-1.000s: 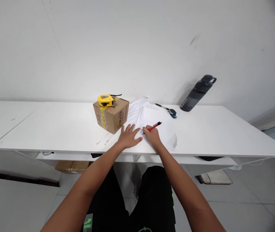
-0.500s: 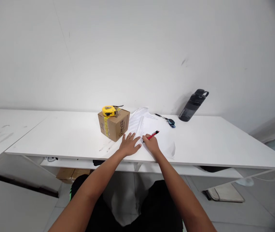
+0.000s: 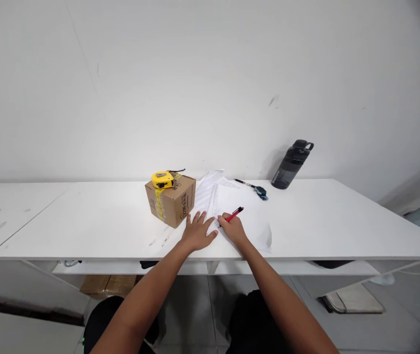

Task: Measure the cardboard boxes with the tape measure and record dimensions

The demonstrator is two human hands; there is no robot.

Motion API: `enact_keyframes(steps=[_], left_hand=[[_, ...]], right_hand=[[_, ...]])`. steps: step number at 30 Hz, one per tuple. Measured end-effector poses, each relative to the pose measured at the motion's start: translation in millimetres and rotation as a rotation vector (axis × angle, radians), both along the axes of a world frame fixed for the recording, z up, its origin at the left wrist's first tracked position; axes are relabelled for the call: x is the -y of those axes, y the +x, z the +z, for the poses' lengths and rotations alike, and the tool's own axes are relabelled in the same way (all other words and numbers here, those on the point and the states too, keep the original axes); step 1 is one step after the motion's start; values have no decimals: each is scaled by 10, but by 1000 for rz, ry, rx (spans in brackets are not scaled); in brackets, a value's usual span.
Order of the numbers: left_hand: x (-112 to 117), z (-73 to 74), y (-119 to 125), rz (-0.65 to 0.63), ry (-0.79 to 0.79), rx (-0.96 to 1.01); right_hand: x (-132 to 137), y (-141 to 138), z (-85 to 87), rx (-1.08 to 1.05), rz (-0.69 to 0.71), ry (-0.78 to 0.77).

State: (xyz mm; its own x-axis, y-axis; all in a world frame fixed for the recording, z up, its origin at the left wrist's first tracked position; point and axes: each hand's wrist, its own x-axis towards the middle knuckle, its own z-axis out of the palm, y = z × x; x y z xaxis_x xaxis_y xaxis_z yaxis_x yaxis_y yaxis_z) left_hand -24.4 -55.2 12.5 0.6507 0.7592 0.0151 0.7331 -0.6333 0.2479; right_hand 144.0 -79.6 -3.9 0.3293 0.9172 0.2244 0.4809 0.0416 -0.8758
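Note:
My right hand (image 3: 232, 228) is closed around a red pen (image 3: 234, 214) with a black end, its tip down at the paper. Under both hands lie white paper sheets (image 3: 245, 201), some showing faint writing; one corner curls at the lower right. With fingers spread, my left hand (image 3: 197, 233) rests flat on the sheets and the desk, left of the pen. Just beyond its fingertips stands a small cardboard box (image 3: 175, 201) with yellow tape. On top of the box sits a yellow tape measure (image 3: 163, 179).
A dark water bottle (image 3: 291, 164) stands by the wall at the back right. Another pen (image 3: 244, 183) and a small dark blue item (image 3: 260, 192) lie behind the papers. Below the white desk (image 3: 95, 216) are a shelf and a cardboard box (image 3: 108, 285).
The view has shifted slightly, so the desk appears lower. My right hand still holds the pen at the paper, and my left hand stays flat; the objects keep their places.

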Motion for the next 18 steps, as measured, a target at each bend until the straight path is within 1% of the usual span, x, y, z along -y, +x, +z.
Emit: enact_keyframes(steps=[7,12,18], left_hand=[[9,4,-5,-2,-18,4],[23,31,-3,0,-8,-1],[34,28,-16,7,-11,16]], right_hand=[[-2,15,-20,-15,12,-2],[18,16,-4,-70,-28,47],[-7,-9,-12,18,-29,17]])
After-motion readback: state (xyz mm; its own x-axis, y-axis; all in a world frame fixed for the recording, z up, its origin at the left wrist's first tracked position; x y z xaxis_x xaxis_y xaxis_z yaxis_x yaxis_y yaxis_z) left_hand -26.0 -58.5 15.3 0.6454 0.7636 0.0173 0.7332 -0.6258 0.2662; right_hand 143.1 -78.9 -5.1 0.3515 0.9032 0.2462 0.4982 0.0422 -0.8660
